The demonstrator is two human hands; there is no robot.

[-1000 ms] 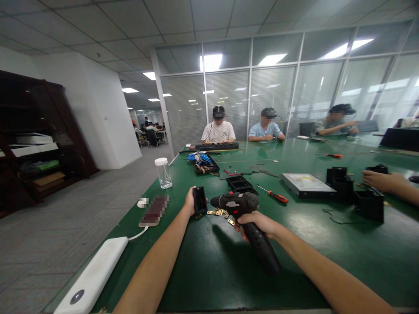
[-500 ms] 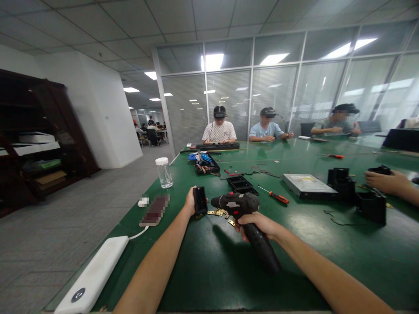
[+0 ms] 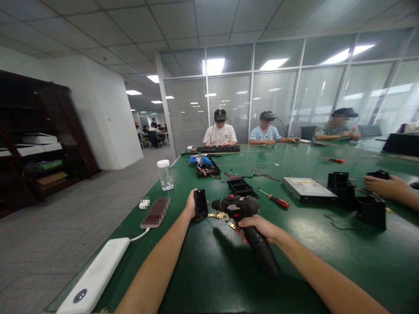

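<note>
My left hand (image 3: 190,204) is closed around the side of a small black plastic box (image 3: 200,204), tilted with its hollow side toward me. In my right hand (image 3: 257,226) is a black cordless drill (image 3: 236,206), gripped by the handle. Its chuck points left toward the box, with a small gap between them. Several small brass-coloured metal plates (image 3: 220,215) lie on the green table (image 3: 203,274) below the chuck. Whether a bit sits in the chuck I cannot make out.
Behind the drill lie a black compartment tray (image 3: 242,187) and an orange-handled screwdriver (image 3: 278,200). A disc drive (image 3: 309,189) and black housings (image 3: 369,209) stand right, near another person's hand (image 3: 389,185). Left are a jar (image 3: 165,175), a phone (image 3: 156,213) and a white power bank (image 3: 94,274).
The view has shifted slightly, so things sit a little lower. My hands keep the box and drill in nearly the same place. Across the table, a person's arm has stretched out to the right.
</note>
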